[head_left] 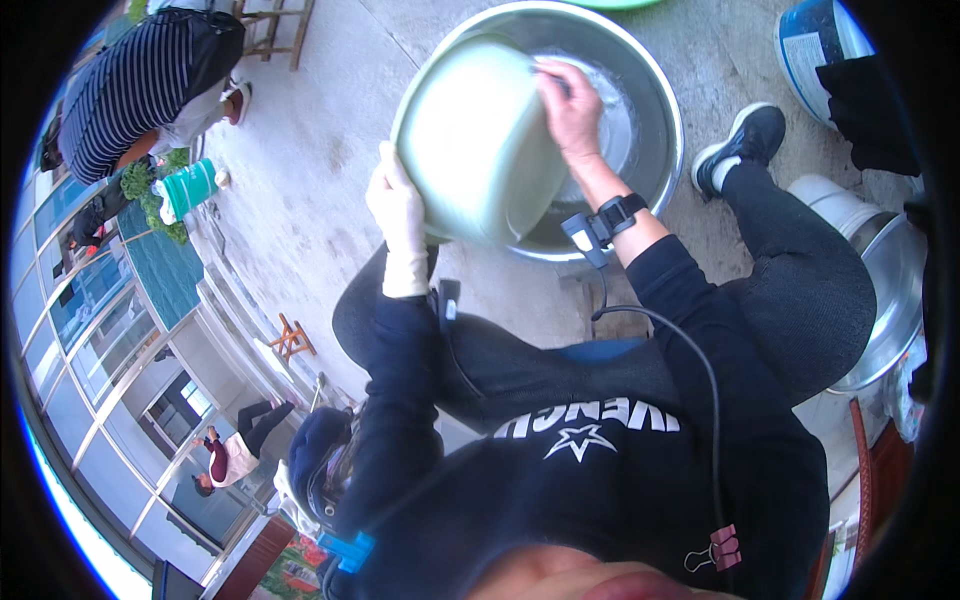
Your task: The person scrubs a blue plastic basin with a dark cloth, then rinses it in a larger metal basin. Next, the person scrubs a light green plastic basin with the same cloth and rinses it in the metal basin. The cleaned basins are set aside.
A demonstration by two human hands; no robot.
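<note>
A pale green basin [470,140] is tilted over a wide metal basin [672,130] on the ground in front of me. My left hand [398,200], in a cream-white glove, grips the green basin's left edge. At its right side is my bare right hand [575,115], fingers curled together near the rim. A small dark bit shows by those fingertips, too small to name. Something clear and shiny, looking like water, lies in the metal basin's bottom. A black device [605,222] with a cable is strapped to my right wrist.
A blue-and-white bucket [805,60] stands at the far right, with metal basins [885,290] nearer. To the left are a small wooden stool [291,338], a teal bucket [188,188] with greens beside it, and a bending person in stripes [135,90]. Another person sits farther off.
</note>
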